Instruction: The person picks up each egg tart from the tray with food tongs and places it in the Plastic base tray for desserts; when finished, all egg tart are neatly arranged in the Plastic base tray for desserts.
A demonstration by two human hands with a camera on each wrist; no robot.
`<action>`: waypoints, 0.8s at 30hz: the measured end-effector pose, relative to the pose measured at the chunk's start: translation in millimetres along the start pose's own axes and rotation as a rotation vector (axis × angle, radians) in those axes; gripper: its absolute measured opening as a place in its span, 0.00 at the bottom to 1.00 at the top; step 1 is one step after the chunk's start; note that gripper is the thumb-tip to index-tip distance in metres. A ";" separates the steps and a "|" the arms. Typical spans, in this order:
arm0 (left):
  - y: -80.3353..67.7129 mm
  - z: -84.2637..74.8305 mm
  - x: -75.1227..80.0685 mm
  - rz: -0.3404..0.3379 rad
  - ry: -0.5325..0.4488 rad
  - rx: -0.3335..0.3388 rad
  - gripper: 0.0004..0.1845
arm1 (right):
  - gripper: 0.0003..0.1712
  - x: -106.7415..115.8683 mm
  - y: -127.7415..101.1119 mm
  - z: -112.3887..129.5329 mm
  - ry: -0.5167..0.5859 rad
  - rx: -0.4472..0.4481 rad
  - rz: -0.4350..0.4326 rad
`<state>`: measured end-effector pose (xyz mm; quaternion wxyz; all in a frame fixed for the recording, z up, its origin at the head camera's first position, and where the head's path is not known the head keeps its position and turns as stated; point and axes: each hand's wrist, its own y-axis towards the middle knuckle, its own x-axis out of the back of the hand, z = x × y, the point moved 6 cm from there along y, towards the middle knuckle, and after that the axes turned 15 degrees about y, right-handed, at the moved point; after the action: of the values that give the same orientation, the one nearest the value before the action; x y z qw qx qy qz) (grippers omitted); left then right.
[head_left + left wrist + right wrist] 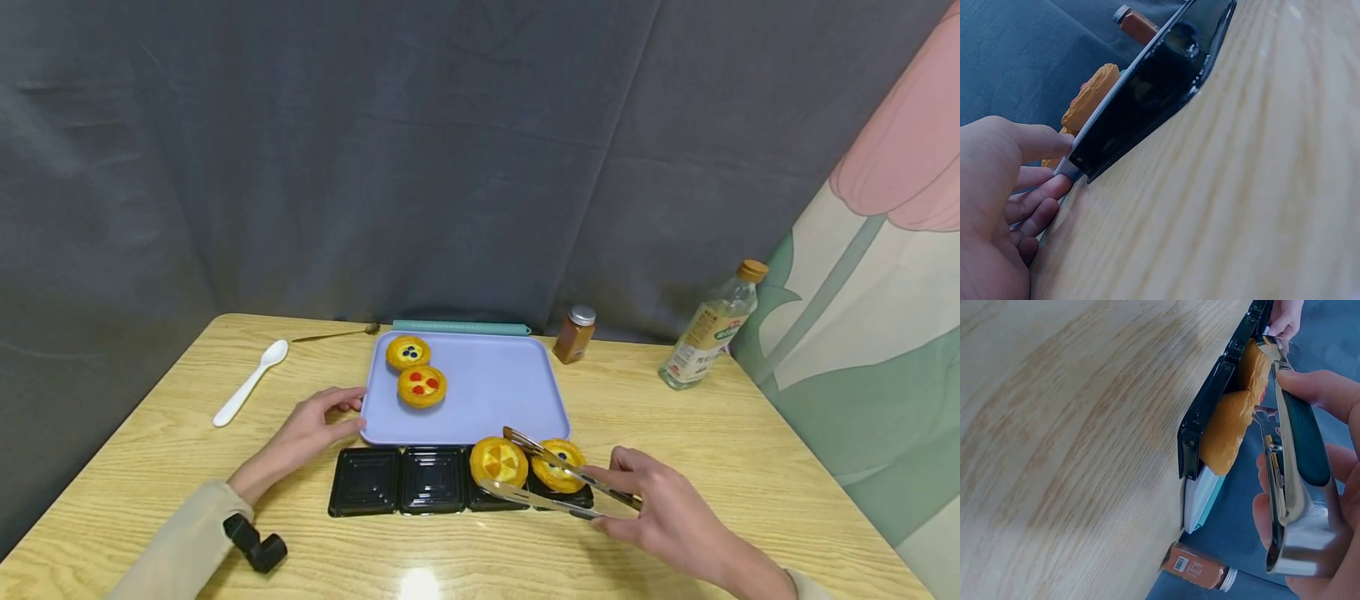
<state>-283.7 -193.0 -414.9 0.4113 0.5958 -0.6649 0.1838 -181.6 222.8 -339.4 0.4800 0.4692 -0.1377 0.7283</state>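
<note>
My left hand (315, 425) (997, 206) grips the front left corner of a lavender tray (487, 392) (1104, 119), thumb on top and fingers under its edge. Two fruit tarts lie on it, a blueberry one (408, 352) and a red-topped one (422, 386). In front of it sits a black four-compartment tray (390, 482) (1210, 400). Its two right compartments hold a yellow tart (498, 461) and a second tart (558, 464). My right hand (660, 508) (1329, 487) holds metal tongs (555, 482) (1297, 456). Their arms stand spread over these two tarts, with the tips by the yellow one.
A white spoon (251, 382) lies at the left and a thin gold utensil (337, 335) behind it. A teal bar (461, 327) lines the tray's back edge. A brown spice jar (575, 333) (1197, 569) and an oil bottle (712, 327) stand at the back right.
</note>
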 end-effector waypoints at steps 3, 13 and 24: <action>0.0 0.3 0.2 0.002 0.003 -0.003 0.27 | 0.30 0.0 -0.2 0.3 -0.001 0.004 0.000; -1.4 1.1 -0.1 0.001 -0.005 0.001 0.27 | 0.31 4.9 1.0 2.4 0.022 0.041 -0.028; -1.0 0.2 0.3 0.002 -0.003 0.011 0.27 | 0.32 11.3 5.9 8.7 0.069 0.055 -0.084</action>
<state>-282.8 -193.5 -415.0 0.4069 0.5975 -0.6652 0.1869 -182.8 220.6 -324.2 0.5013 0.4622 -0.0811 0.7270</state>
